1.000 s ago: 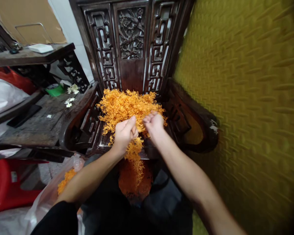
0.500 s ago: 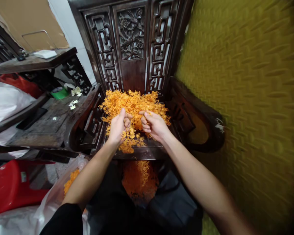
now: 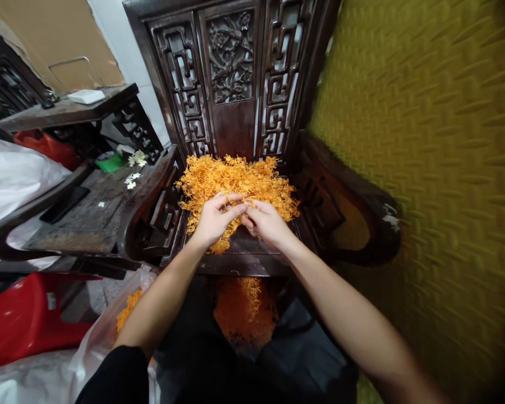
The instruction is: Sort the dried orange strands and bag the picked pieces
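A large heap of orange, branching sprigs [image 3: 235,175], which look like plastic flower pieces, covers the seat of a dark carved wooden chair [image 3: 231,126]. Just over the heap's front edge, my left hand [image 3: 216,219] and my right hand [image 3: 265,220] meet fingertip to fingertip. Both are closed in a pinch, with a bit of an orange sprig showing between the fingers. How much of it lies in each hand is hidden by the fingers. Below the left hand, a loose orange clump [image 3: 219,245] rests at the front of the seat.
Beside the chair on the left, a second wooden seat [image 3: 79,219] bears green tape [image 3: 110,161], small pale flowers [image 3: 132,179] and a dark flat object [image 3: 65,205]. A red plastic stool [image 3: 33,320] and a clear bag [image 3: 103,336] stand lower left. A yellow textured surface [image 3: 437,168] borders the right.
My hands have come together from a small gap, and the left has turned palm down. The sprig that hung beneath my left hand no longer shows there. The view has shifted slightly.
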`<action>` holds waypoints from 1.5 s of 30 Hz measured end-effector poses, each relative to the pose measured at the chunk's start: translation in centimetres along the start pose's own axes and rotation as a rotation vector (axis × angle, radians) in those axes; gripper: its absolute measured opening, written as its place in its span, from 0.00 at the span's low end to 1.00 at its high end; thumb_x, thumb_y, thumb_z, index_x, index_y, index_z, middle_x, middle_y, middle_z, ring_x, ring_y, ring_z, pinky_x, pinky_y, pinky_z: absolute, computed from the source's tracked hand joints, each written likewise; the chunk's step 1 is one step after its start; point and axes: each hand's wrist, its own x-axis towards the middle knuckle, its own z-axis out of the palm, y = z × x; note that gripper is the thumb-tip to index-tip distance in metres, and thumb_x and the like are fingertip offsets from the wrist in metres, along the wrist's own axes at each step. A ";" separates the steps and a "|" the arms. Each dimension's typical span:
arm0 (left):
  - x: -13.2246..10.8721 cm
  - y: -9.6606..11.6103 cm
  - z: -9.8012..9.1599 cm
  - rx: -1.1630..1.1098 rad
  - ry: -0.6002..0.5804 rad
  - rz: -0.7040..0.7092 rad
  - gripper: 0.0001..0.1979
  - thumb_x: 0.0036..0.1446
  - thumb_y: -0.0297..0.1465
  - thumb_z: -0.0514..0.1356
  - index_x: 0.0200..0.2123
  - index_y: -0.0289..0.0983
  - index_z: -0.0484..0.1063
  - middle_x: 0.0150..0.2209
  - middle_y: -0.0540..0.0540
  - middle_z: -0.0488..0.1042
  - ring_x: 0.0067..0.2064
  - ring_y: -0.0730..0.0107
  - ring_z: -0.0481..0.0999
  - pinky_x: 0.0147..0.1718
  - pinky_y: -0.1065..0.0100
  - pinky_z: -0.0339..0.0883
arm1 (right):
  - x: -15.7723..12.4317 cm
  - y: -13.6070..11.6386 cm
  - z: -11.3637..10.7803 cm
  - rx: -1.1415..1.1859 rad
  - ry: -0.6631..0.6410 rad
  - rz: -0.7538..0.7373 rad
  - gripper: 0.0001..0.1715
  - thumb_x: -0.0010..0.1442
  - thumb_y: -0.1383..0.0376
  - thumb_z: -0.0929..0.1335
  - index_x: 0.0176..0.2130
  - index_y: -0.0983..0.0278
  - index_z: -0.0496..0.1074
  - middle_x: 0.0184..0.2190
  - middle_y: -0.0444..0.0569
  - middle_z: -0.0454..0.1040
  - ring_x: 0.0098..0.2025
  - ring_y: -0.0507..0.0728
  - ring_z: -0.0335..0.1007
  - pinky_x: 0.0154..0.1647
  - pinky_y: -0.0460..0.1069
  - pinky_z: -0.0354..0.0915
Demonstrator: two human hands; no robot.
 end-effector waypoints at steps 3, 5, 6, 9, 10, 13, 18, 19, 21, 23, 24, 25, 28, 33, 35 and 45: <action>-0.2 0.3 0.4 -0.095 0.029 0.012 0.11 0.48 0.36 0.73 0.34 0.35 0.83 0.37 0.45 0.80 0.40 0.67 0.77 0.43 0.65 0.69 | -0.2 -0.1 0.0 0.017 -0.043 0.029 0.20 0.62 0.49 0.67 0.34 0.61 0.64 0.16 0.35 0.57 0.16 0.46 0.44 0.15 0.44 0.41; -0.4 0.6 1.0 -0.157 0.099 -0.046 0.11 0.47 0.36 0.73 0.31 0.35 0.82 0.32 0.46 0.78 0.34 0.70 0.76 0.38 0.67 0.69 | -0.3 0.0 0.3 0.004 -0.063 0.037 0.22 0.62 0.46 0.67 0.34 0.62 0.65 0.16 0.35 0.57 0.16 0.46 0.44 0.15 0.44 0.42; -0.5 0.7 1.4 -0.194 0.153 -0.079 0.12 0.47 0.36 0.73 0.31 0.34 0.81 0.29 0.47 0.77 0.31 0.72 0.75 0.35 0.68 0.68 | -0.3 0.1 0.6 -0.004 -0.060 0.030 0.22 0.62 0.46 0.67 0.34 0.62 0.65 0.16 0.35 0.57 0.15 0.46 0.44 0.15 0.44 0.43; 0.1 0.9 2.0 -0.333 0.365 -0.120 0.14 0.45 0.36 0.74 0.31 0.33 0.78 0.27 0.50 0.75 0.28 0.76 0.72 0.29 0.71 0.65 | -0.7 0.6 2.1 0.003 0.023 -0.061 0.22 0.63 0.46 0.67 0.33 0.62 0.67 0.15 0.36 0.56 0.16 0.47 0.45 0.16 0.44 0.45; 0.5 0.9 1.7 -0.381 0.452 -0.116 0.15 0.44 0.35 0.74 0.31 0.33 0.77 0.28 0.50 0.74 0.27 0.77 0.71 0.28 0.72 0.64 | -0.9 0.8 2.6 0.014 0.066 -0.110 0.22 0.64 0.47 0.67 0.33 0.63 0.67 0.15 0.36 0.56 0.16 0.47 0.46 0.16 0.45 0.45; 2.3 0.8 -0.1 -0.483 0.703 -0.126 0.15 0.47 0.35 0.73 0.31 0.34 0.72 0.26 0.54 0.71 0.22 0.83 0.63 0.22 0.75 0.55 | -1.8 1.1 3.5 0.040 0.150 -0.216 0.20 0.67 0.50 0.66 0.34 0.64 0.71 0.17 0.37 0.57 0.17 0.47 0.49 0.18 0.44 0.47; 2.4 0.9 -1.4 -0.560 0.531 -0.201 0.17 0.46 0.35 0.75 0.32 0.33 0.71 0.25 0.54 0.71 0.19 0.86 0.56 0.19 0.76 0.47 | -1.6 0.4 2.1 0.246 0.059 -0.092 0.18 0.64 0.54 0.70 0.44 0.66 0.74 0.20 0.40 0.68 0.16 0.47 0.54 0.15 0.44 0.55; 1.9 1.0 -1.0 -0.567 0.450 -0.204 0.18 0.44 0.35 0.75 0.32 0.33 0.72 0.25 0.54 0.71 0.20 0.85 0.57 0.19 0.76 0.48 | -1.3 0.2 1.6 0.296 0.039 -0.070 0.19 0.63 0.55 0.70 0.47 0.67 0.73 0.25 0.44 0.73 0.18 0.48 0.59 0.16 0.45 0.60; 0.8 1.4 -0.1 -0.575 0.347 -0.201 0.19 0.42 0.35 0.76 0.33 0.33 0.74 0.25 0.53 0.71 0.20 0.85 0.59 0.19 0.77 0.50 | -0.8 -0.2 0.8 0.366 0.008 -0.029 0.20 0.63 0.58 0.71 0.51 0.67 0.71 0.36 0.53 0.80 0.25 0.52 0.71 0.20 0.47 0.68; 0.1 1.7 0.4 -0.587 0.290 -0.216 0.19 0.42 0.35 0.76 0.32 0.33 0.74 0.24 0.53 0.71 0.20 0.85 0.58 0.19 0.77 0.50 | -0.6 -0.6 0.2 0.423 -0.007 0.022 0.19 0.62 0.62 0.71 0.51 0.68 0.71 0.44 0.57 0.80 0.33 0.54 0.76 0.23 0.46 0.70; -0.1 1.8 0.5 -0.592 0.261 -0.234 0.18 0.43 0.35 0.76 0.32 0.34 0.74 0.23 0.54 0.70 0.19 0.85 0.57 0.18 0.77 0.49 | -0.6 -0.7 0.0 0.449 -0.004 0.040 0.19 0.61 0.65 0.70 0.51 0.68 0.72 0.46 0.58 0.79 0.35 0.54 0.77 0.23 0.45 0.70; -0.2 1.8 0.5 -0.589 0.225 -0.252 0.18 0.44 0.36 0.76 0.33 0.33 0.75 0.23 0.54 0.69 0.19 0.86 0.56 0.18 0.77 0.48 | -0.6 -0.7 -0.2 0.472 0.013 0.046 0.19 0.60 0.67 0.70 0.51 0.67 0.72 0.46 0.56 0.79 0.36 0.53 0.76 0.23 0.44 0.69; -0.5 1.8 0.1 -0.545 0.103 -0.285 0.16 0.48 0.37 0.74 0.35 0.32 0.77 0.25 0.51 0.71 0.18 0.87 0.56 0.17 0.77 0.46 | -0.6 -0.9 -0.9 0.523 0.088 0.022 0.22 0.54 0.74 0.69 0.49 0.65 0.73 0.33 0.46 0.76 0.27 0.49 0.68 0.18 0.41 0.60; -1.2 2.1 0.4 -0.529 -0.050 -0.357 0.16 0.51 0.39 0.72 0.32 0.32 0.75 0.28 0.50 0.72 0.17 0.88 0.56 0.16 0.76 0.45 | -0.6 -1.2 -1.2 0.589 0.095 0.079 0.08 0.55 0.65 0.67 0.35 0.67 0.73 0.18 0.37 0.54 0.17 0.45 0.43 0.15 0.41 0.39; -1.4 2.3 0.8 -0.552 -0.104 -0.402 0.16 0.52 0.39 0.72 0.31 0.32 0.75 0.27 0.51 0.71 0.17 0.88 0.54 0.16 0.76 0.44 | -0.6 -1.2 -0.4 0.563 0.089 0.097 0.17 0.60 0.53 0.68 0.35 0.67 0.72 0.19 0.36 0.51 0.17 0.45 0.39 0.16 0.42 0.36; -1.8 2.7 1.2 -0.525 -0.138 -0.414 0.17 0.48 0.40 0.73 0.30 0.31 0.78 0.21 0.51 0.66 0.17 0.85 0.53 0.16 0.75 0.43 | 1.9 -1.7 -2.6 0.467 0.497 -0.163 0.25 0.63 0.49 0.71 0.30 0.61 0.58 0.16 0.31 0.42 0.17 0.45 0.35 0.14 0.41 0.41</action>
